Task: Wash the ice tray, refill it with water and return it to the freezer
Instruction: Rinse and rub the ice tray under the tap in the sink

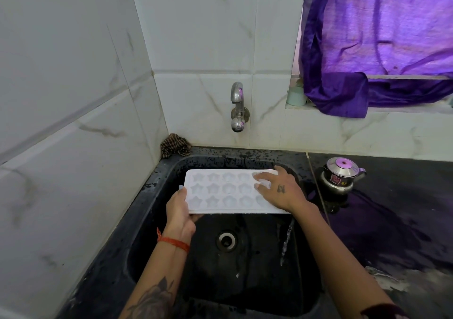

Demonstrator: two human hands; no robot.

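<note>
Washing looks underway: left hand [180,212] grips the ice tray [228,191] over the sink [245,282], right hand [278,188] rubs it with spread fingers; refilling and freezer remain

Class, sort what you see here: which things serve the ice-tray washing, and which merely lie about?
Belong to the job: ice tray, tap, sink, left hand, right hand.

Lying about: kettle, checked cloth, purple curtain, pale cup.
</note>
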